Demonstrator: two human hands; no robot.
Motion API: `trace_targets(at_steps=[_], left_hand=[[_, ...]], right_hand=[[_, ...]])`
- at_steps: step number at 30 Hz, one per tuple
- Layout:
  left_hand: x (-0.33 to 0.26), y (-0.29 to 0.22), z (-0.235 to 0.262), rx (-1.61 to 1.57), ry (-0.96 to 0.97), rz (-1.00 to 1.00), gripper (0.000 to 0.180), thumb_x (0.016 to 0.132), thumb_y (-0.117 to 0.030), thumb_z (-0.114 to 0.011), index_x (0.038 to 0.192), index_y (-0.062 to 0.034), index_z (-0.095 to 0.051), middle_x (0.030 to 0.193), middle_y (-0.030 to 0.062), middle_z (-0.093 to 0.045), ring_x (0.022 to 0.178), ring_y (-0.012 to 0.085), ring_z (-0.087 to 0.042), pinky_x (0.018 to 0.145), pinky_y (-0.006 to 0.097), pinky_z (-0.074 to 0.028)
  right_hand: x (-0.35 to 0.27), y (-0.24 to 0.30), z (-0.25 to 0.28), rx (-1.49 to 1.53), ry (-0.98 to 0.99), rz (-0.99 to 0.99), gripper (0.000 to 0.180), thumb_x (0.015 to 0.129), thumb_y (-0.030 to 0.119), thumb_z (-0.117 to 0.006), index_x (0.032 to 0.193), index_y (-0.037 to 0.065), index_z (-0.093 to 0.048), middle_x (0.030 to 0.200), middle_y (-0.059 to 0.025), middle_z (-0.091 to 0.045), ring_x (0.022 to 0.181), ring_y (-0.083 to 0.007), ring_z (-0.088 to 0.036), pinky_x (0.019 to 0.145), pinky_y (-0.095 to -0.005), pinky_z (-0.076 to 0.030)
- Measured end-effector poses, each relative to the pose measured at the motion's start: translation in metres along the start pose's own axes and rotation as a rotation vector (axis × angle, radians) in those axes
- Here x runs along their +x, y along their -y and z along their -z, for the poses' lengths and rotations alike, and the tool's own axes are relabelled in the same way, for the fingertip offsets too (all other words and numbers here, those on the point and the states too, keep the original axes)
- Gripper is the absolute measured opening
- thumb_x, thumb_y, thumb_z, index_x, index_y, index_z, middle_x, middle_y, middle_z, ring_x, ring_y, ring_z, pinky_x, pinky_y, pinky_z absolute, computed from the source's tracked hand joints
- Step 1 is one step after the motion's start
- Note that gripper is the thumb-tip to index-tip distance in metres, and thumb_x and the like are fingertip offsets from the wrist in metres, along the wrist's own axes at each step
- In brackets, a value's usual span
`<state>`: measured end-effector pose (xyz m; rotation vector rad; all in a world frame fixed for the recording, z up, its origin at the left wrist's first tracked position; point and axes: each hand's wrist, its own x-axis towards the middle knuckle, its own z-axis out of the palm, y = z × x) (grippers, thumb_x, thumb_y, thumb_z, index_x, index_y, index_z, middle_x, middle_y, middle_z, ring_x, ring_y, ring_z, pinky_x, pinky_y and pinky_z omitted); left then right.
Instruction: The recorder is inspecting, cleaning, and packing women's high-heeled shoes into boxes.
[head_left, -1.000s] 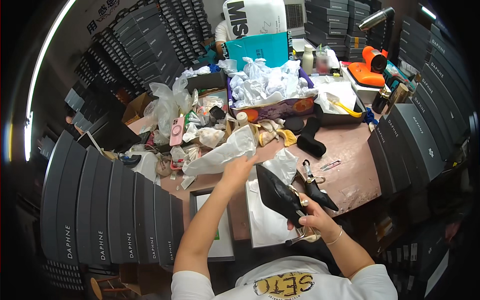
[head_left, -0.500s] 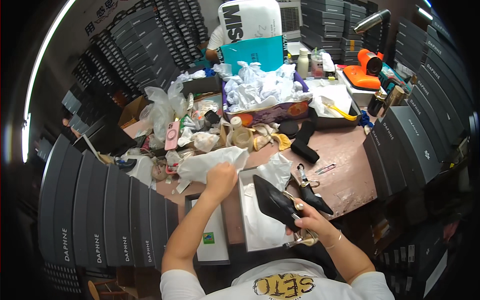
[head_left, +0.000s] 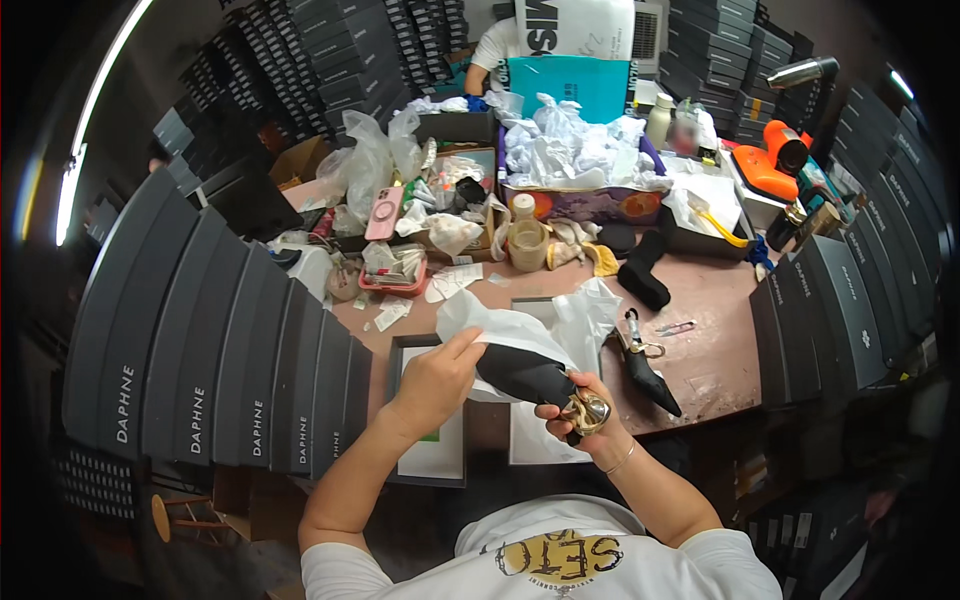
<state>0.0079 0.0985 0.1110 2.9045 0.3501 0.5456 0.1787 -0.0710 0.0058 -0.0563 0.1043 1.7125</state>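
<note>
- Head view: a black pointed shoe (head_left: 528, 375) is held just above the near edge of the tabletop (head_left: 715, 345), in front of the person's chest. The right hand (head_left: 580, 415) is closed around its heel end, where a gold ornament shows; the left hand (head_left: 440, 370) is pinched shut on a sheet of white tissue paper (head_left: 510, 325) that is draped over the shoe.
- Head view: the tissue paper looks thin and creased, so it could be torn if it is pulled hard against the pointed toe.
- Head view: the shoe is gripped at one end only, so it may be let slip toward the open shoe box (head_left: 430, 420) below if the hold is loosened.
- Head view: a second black shoe (head_left: 650, 365) lies just beside the loose paper on the right; it could be dragged or knocked toward the edge by a swept sheet.
- Head view: the far half of the tabletop is crowded with a jar (head_left: 527, 240), plastic bags and rags, so a wide swing of the paper could upset something there.
</note>
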Motion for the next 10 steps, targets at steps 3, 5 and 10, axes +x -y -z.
trace_targets(at_steps=[3,5,10], left_hand=[[0.010,-0.010,-0.004,-0.149,0.024,-0.056,0.042,0.073,0.000,-0.059,0.115,0.0010,-0.056,0.128,0.0155,-0.054,0.088,0.0294,-0.066,0.068,0.036,-0.055],[0.010,-0.027,-0.005,-0.207,0.045,-0.073,0.045,0.073,0.000,-0.059,0.117,0.0011,-0.055,0.129,0.0157,-0.054,0.087,0.0300,-0.065,0.067,0.036,-0.055],[-0.001,-0.083,0.002,-0.317,-0.264,-0.446,0.029,0.070,0.001,-0.066,0.098,0.0014,-0.065,0.123,0.0192,-0.060,0.063,0.0198,-0.066,0.053,0.029,-0.053]], right_hand=[[-0.013,0.001,-0.006,-0.022,0.019,0.022,0.040,0.088,0.028,-0.053,0.114,-0.003,-0.049,0.090,-0.0172,-0.057,0.068,-0.0231,-0.054,0.048,-0.0291,-0.051],[-0.018,0.001,-0.018,-0.058,0.005,0.029,0.042,0.089,0.030,-0.053,0.115,-0.004,-0.048,0.081,-0.0195,-0.057,0.063,-0.0247,-0.058,0.050,-0.0305,-0.055],[-0.010,-0.086,-0.038,-0.376,-0.209,0.485,0.070,0.082,0.039,-0.070,0.138,0.008,-0.041,0.128,-0.0202,-0.054,0.110,-0.0355,-0.059,0.085,-0.0420,-0.056]])
